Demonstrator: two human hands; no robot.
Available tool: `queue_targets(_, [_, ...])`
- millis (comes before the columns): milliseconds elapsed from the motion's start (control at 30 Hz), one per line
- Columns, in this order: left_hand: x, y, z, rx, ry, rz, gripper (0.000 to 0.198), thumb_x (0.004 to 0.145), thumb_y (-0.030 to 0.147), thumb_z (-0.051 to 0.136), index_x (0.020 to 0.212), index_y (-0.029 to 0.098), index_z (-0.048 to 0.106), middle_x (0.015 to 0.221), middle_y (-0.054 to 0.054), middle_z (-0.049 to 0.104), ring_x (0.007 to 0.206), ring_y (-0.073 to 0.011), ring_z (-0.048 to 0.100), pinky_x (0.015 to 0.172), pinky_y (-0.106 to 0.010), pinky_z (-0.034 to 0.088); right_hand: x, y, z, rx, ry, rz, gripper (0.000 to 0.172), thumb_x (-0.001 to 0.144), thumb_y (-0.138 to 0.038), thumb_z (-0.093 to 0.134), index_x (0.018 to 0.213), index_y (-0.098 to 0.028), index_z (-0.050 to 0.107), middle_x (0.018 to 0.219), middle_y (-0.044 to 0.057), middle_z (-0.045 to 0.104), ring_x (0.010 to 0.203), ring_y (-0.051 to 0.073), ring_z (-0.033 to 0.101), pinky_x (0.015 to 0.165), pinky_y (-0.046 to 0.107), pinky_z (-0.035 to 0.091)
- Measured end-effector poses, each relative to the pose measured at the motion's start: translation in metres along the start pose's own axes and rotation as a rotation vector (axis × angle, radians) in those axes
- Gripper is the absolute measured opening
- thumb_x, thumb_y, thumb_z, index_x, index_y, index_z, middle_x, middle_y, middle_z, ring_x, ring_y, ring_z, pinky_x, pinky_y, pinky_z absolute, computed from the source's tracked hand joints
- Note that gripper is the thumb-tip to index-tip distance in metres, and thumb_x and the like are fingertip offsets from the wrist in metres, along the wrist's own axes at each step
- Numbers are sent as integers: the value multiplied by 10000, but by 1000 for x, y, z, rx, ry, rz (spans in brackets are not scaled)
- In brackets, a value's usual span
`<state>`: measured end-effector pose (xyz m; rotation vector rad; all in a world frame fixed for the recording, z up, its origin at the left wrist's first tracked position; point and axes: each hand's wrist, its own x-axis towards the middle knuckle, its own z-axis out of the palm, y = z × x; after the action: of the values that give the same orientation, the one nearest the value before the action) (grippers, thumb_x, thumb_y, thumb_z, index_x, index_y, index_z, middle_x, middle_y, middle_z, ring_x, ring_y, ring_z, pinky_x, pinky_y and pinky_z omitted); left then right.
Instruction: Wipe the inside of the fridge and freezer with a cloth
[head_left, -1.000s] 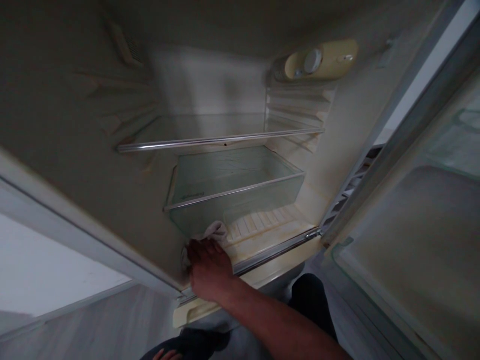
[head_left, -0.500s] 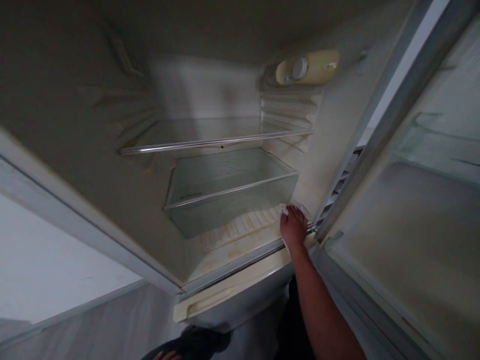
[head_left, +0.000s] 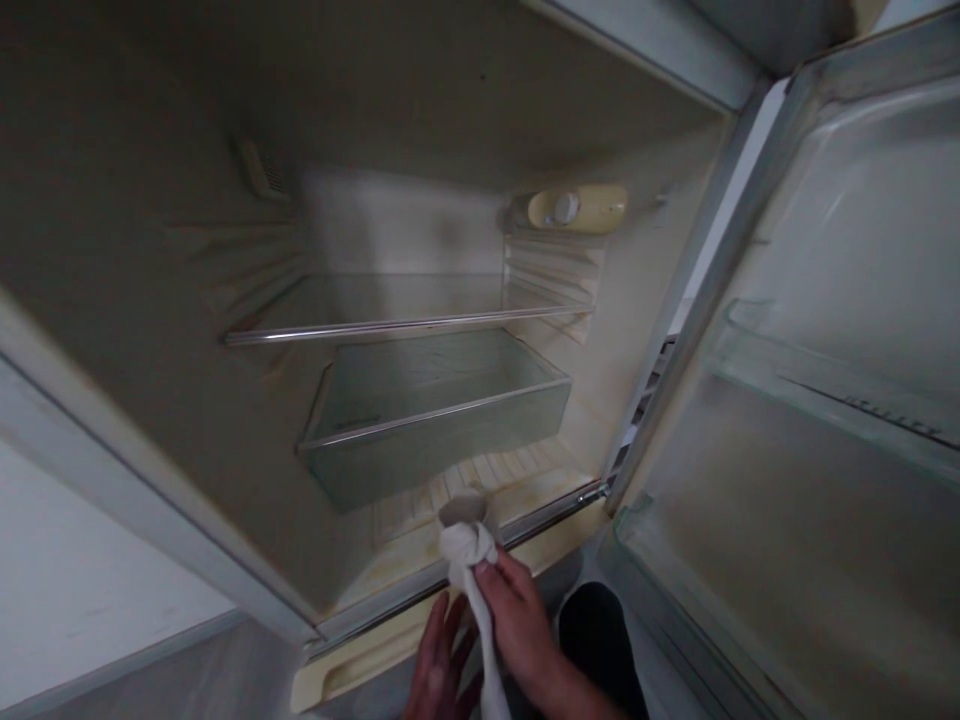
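A white cloth (head_left: pixel 469 545) is bunched in my right hand (head_left: pixel 514 620), its top part crumpled above the fingers and a long end hanging down. Just left of it, my left hand (head_left: pixel 442 660) has its fingers apart, close beside the hanging end; I cannot tell whether it touches the cloth. Both hands are in front of the open fridge's bottom front edge (head_left: pixel 390 640). Behind them lies the ribbed, yellow-stained fridge floor (head_left: pixel 517 467), with a clear drawer (head_left: pixel 442 430) standing on it.
Above the drawer runs a glass shelf (head_left: pixel 405 325) with a shiny front strip. A yellowed housing with a dial (head_left: pixel 589 208) is on the right inner wall. The fridge door (head_left: pixel 795 480) stands open at right, with clear door racks (head_left: pixel 847 390). My dark-clothed knee (head_left: pixel 600 640) is below.
My right hand has drawn back from the right front corner of the fridge floor toward me, bringing the cloth. My left hand has risen beside it. The view has shifted.
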<state>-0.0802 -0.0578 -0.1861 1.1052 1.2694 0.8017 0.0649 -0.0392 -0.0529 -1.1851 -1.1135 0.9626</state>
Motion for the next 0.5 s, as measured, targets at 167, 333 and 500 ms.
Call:
queue_targets(167, [-5,108,58,-455,-110,-8,879,820,797,462,1502,244,446,1557,-91,513,1481,-282,444,1281,-440,340,-21,13,-16,-115,46,-124,454,994,-437,527,1419,-304,617,1510,74,550,1468,245,439,1256,492,301])
queue_targets(333, [8,178,93,-394,-6,134,736,897,591,547,1546,316,337,1669,8,340,1567,-194,274,1329,-374,166,3,8,-42,-69,150,22,563,959,-573,522,1399,-240,636,1416,100,633,1349,276,572,1171,461,438])
queue_targets(500, [50,242,120,-379,40,412,654,944,522,516,1510,212,408,1539,-94,532,1432,-217,500,1255,-367,353,7,-3,-52,-114,479,2,729,936,-609,521,1568,-261,418,1617,58,406,1510,274,371,1228,503,357])
